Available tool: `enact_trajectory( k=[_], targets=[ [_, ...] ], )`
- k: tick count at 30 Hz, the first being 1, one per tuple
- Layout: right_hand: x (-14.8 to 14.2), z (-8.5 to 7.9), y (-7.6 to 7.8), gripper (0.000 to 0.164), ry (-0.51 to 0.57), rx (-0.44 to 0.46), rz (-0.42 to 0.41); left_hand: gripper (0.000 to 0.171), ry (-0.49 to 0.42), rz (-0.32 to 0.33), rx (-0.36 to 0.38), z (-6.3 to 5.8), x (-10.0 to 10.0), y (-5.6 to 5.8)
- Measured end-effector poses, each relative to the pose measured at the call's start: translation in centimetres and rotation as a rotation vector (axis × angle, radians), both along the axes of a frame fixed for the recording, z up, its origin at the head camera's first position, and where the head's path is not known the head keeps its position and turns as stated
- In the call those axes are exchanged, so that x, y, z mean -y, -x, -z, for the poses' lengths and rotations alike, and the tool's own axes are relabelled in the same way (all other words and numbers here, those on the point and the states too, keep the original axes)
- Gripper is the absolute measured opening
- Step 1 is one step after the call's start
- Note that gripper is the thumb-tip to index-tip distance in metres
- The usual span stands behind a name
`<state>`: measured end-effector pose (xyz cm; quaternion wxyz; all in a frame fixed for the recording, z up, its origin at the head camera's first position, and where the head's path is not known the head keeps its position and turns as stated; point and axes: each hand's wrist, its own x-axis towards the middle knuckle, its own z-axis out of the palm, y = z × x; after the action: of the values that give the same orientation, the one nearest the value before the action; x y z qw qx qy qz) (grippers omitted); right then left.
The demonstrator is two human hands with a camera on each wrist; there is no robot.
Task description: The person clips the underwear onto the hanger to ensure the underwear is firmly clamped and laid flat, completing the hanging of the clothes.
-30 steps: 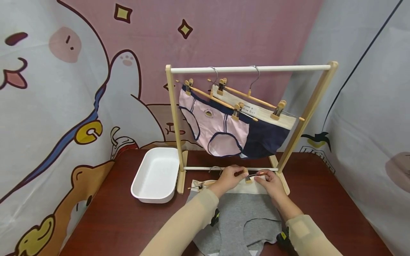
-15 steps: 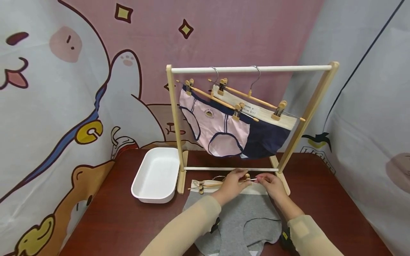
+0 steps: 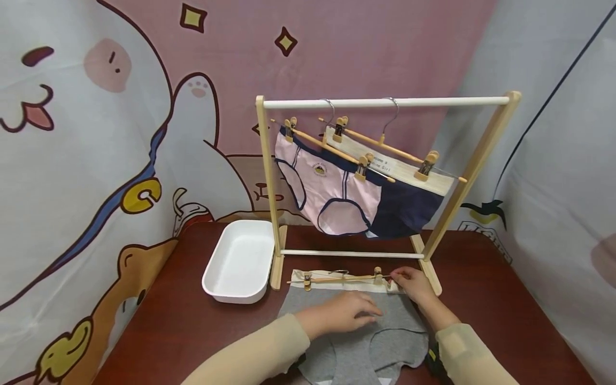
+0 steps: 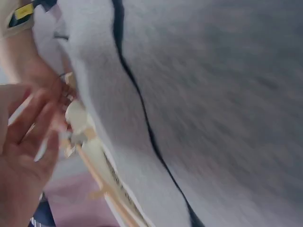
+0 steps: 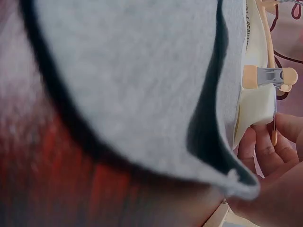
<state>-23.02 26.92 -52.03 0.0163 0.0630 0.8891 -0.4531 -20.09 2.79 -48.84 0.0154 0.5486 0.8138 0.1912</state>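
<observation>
Grey underpants (image 3: 353, 342) with a cream waistband lie flat on the table. Along the waistband runs a wooden clip hanger (image 3: 343, 279), its left clip (image 3: 307, 281) and right clip (image 3: 378, 274) both on the band. My right hand (image 3: 414, 286) pinches the hanger's right end; in the right wrist view the thumb and fingers are around the rod's tip (image 5: 274, 137), beside the clip (image 5: 269, 76). Over the grey cloth is my left hand (image 3: 344, 312), fingers loosely bent and holding nothing. The left wrist view also shows that hand (image 4: 26, 146) without anything in it.
Behind the hands stands a wooden rack (image 3: 461, 176) with a white top bar (image 3: 433, 101). Pink underpants (image 3: 320, 187) and navy underpants (image 3: 401, 208) hang from it on clip hangers. A white basin (image 3: 240, 262) is left of the rack on the brown table (image 3: 192, 331).
My left hand has let go of the right clip and drawn back toward me over the grey cloth. The clip now sits on the waistband. My right hand stays at the hanger's right end.
</observation>
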Motion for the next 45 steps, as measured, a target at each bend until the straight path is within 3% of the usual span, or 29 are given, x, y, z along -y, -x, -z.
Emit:
enact_trajectory(
  k=[3, 7, 10, 13, 15, 19, 26, 30, 34, 38, 41, 45],
  targets=[
    [0.0, -0.1, -0.1, 0.022, -0.068, -0.045, -0.022, 0.02, -0.031, -0.055, 0.041, 0.0, 2.3, 0.1],
    [0.3, -0.7, -0.5, 0.022, -0.201, -0.189, -0.071, 0.01, -0.068, -0.287, 0.103, 0.1, 5.9, 0.7],
    [1.0, -1.3, -0.8, 0.027, -0.271, -0.306, -0.114, 0.013, -0.106, -0.483, 0.112, 0.1, 8.2, 1.5],
    [1.9, -1.6, -1.0, 0.033, -0.348, -0.343, -0.15, 0.019, -0.089, -0.623, 0.077, 0.3, 9.5, 2.4],
    [2.5, -1.6, -1.0, 0.036, -0.393, -0.319, -0.171, 0.03, -0.031, -0.679, 0.065, 0.7, 9.8, 2.9],
    [3.2, -1.6, -0.8, 0.036, -0.43, -0.303, -0.187, 0.043, 0.076, -0.71, 0.042, 1.9, 9.8, 3.6],
    [3.5, -1.4, -0.4, 0.03, -0.433, -0.309, -0.18, 0.031, 0.105, -0.688, 0.014, 3.0, 10.1, 4.4],
    [3.4, -1.4, -0.4, 0.026, -0.425, -0.296, -0.161, 0.033, 0.088, -0.629, 0.045, 2.6, 10.5, 4.6],
    [3.1, -1.3, 0.0, 0.026, -0.386, -0.258, -0.157, 0.035, 0.016, -0.61, 0.159, 1.8, 11.0, 4.7],
    [3.2, -1.3, 0.6, 0.024, -0.324, -0.236, -0.151, 0.036, -0.099, -0.668, 0.25, 1.1, 11.2, 5.0],
    [3.4, -1.2, 1.2, 0.022, -0.283, -0.237, -0.143, 0.035, -0.133, -0.738, 0.235, 0.8, 10.9, 5.5],
    [3.7, -0.9, 2.0, 0.021, -0.298, -0.217, -0.133, 0.033, -0.095, -0.837, 0.182, 1.1, 10.0, 6.3]
  ],
)
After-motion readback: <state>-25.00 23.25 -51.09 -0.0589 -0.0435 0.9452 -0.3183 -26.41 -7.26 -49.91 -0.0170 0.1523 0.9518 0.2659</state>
